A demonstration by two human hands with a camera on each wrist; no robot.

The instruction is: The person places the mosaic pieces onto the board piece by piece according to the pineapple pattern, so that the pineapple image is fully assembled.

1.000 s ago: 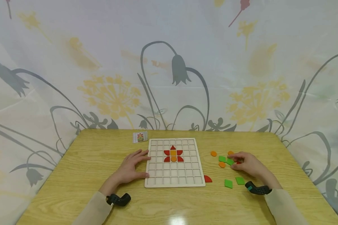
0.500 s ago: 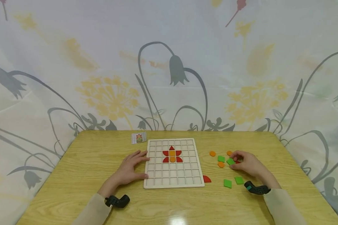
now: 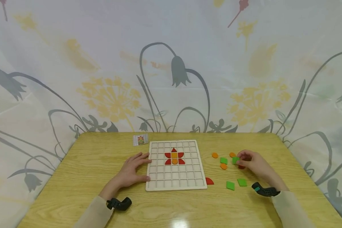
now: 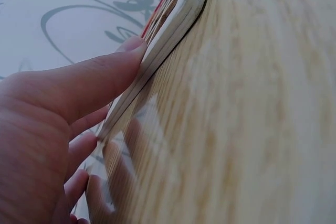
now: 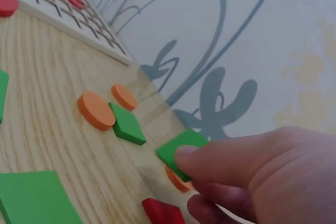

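Since the earlier frame, your right hand (image 3: 252, 163) had lifted the green square tile (image 3: 235, 160) off the bench (image 3: 82, 177), tilting it up between thumb and fingertips; before, it lay flat among the loose pieces. Your left hand (image 3: 131, 171) had not shifted: fingers straight, thumb pressed to the near edge of the gridded wooden board (image 3: 175, 182), gripping nothing.

You held the tile just ahead of your right knuckles, above a red piece (image 5: 163, 212) and an orange disc (image 5: 177, 180) partly hidden under your fingers. It looked like a thin, rigid, light piece with a smooth face, so a pinch on two opposite edges seemed the surest hold; a grip by one corner could have let it swivel.

Left of your right hand lay another green square (image 3: 223, 160) and two orange discs (image 3: 215, 155); nearer your right wrist sat two more green squares (image 3: 230, 185) and a red quarter-round (image 3: 209, 181) touching the board's corner. A red and orange flower (image 3: 174, 157) filled cells to the right of your left fingertips, and a small pattern card (image 3: 140, 139) lay beyond that hand.

Your bench was glossy light woodgrain, probably slick under small pieces. A pale curtain with grey and yellow flowers (image 3: 176, 69) closed it in.
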